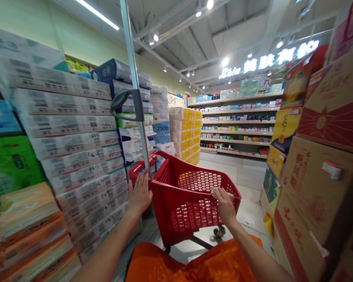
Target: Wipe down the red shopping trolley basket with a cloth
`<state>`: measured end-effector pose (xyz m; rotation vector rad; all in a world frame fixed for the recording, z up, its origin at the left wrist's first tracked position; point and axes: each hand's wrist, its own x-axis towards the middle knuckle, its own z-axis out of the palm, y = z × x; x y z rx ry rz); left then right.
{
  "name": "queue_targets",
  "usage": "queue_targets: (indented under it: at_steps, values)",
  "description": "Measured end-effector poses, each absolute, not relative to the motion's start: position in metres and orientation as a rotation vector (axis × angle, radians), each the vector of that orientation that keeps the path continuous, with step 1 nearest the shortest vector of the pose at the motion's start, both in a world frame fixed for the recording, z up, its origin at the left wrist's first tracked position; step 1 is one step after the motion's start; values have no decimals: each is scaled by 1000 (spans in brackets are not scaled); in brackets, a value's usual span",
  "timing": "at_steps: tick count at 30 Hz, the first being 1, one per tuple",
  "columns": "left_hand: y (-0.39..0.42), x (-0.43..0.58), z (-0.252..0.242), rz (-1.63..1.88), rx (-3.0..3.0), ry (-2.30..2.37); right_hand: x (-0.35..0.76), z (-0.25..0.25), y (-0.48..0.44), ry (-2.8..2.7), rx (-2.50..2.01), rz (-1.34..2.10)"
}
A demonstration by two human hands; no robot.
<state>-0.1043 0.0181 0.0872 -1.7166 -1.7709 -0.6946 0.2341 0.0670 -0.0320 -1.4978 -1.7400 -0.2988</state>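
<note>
In the aisle before me a red plastic shopping cart (188, 201) stands sideways, its basket walls pierced with holes. A metal pole (135, 74) with a grey loop handle (128, 105) rises at the cart's handle end. My left hand (140, 192) lies with fingers stretched out against that end, close to the pole's foot. At the other end, on the upper rim, my right hand (225, 203) presses a small whitish cloth (214, 192) to the cart; most of the cloth is hidden under the fingers. Orange fabric (191, 264) covers my lap or front.
Tall stacks of packaged tissue (82, 125) line the left side, with yellow-faced packs (191, 135) farther on. Cardboard cartons (314, 188) rise close on the right. Shelves (238, 121) of small goods span the back. Pale floor (248, 192) shows beyond the cart.
</note>
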Motion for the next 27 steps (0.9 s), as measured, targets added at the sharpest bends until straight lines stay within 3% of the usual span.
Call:
queue_targets:
  at_steps: [7,16,21,27]
  values:
    - [27,-120,115,-506,-1896,-1782,220,-10,95,-1675,-1650,-246]
    - [-6,-67,113,-619,-1896,-1640,52,40,70,-1734,-973,-128]
    - [-12,-73,127,-649,-2057,-1612,80,40,69,-1721,-798,-153]
    - [-2,-87,134,-680,-2146,-1708,118,33,79,-1642,-964,-57]
